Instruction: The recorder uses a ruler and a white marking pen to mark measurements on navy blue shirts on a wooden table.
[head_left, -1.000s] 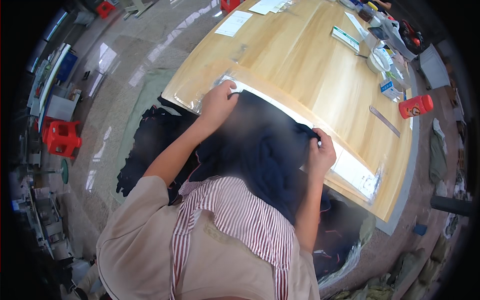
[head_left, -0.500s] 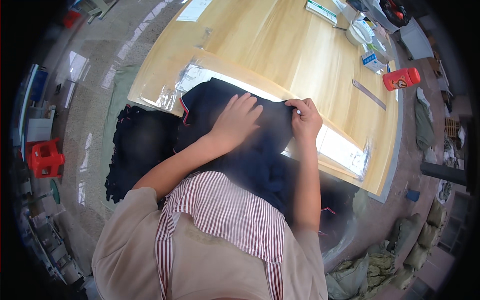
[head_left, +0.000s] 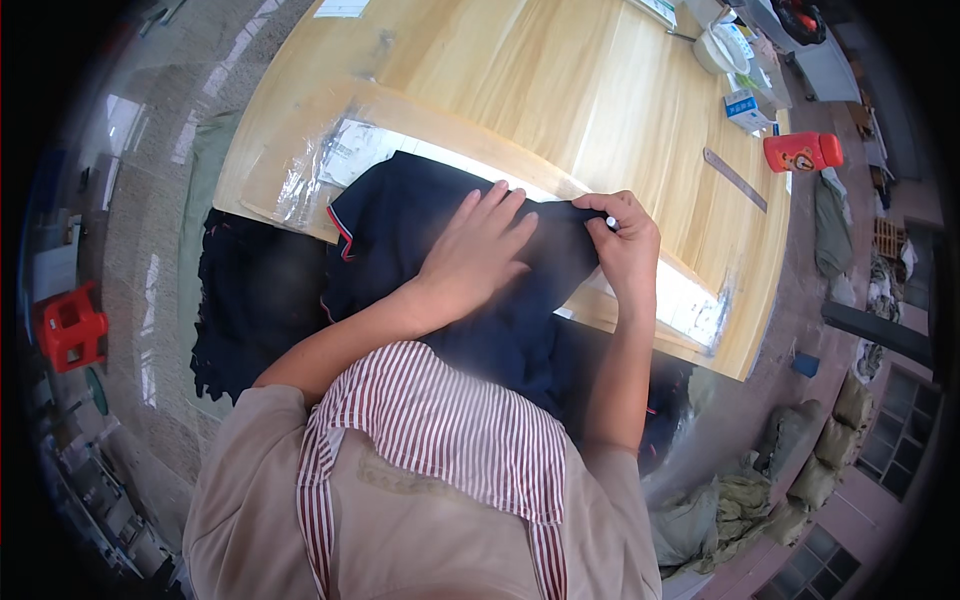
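Cloth [head_left: 375, 210], navy, lies across the near edge of the counter [head_left: 560, 110], partly over a white strip [head_left: 360, 152]. The left hand [head_left: 475, 250] rests flat on it, fingers spread and gripping nothing; the right hand [head_left: 628, 240] pinches its far right corner, its fingers also holding a white-tipped stick [head_left: 612, 223]. Ideally the left palm should press evenly without dragging, and the right fingers draw the corner only just taut; a harder pull would likely skew the far edge. That edge slants from upper left to lower right along the strip, with red-and-white trim [head_left: 342, 232] at the left side. The cloth reaches back toward the apron [head_left: 440, 420]; its near end is hidden, so I cannot tell the full long axis.
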